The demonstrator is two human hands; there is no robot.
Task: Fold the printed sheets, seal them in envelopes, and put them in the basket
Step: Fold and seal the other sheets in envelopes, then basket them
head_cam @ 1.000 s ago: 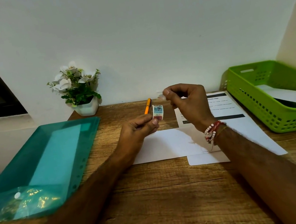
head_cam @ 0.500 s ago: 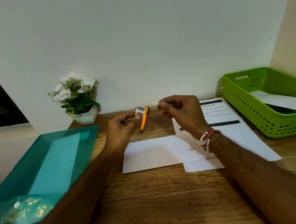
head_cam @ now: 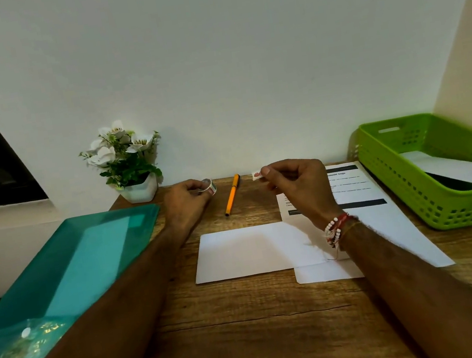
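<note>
Left hand [head_cam: 184,201] moved away; one roll [head_cam: 209,186], one sticker [head_cam: 256,174]

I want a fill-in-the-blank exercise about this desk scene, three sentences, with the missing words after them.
1. The pen between the left hand, holding a sticker roll, and the right hand is ___ in colour.
2. The small sticker is pinched by the ___ hand.
3. The basket at the far right is ___.
Missing words: orange; right; green.
</note>
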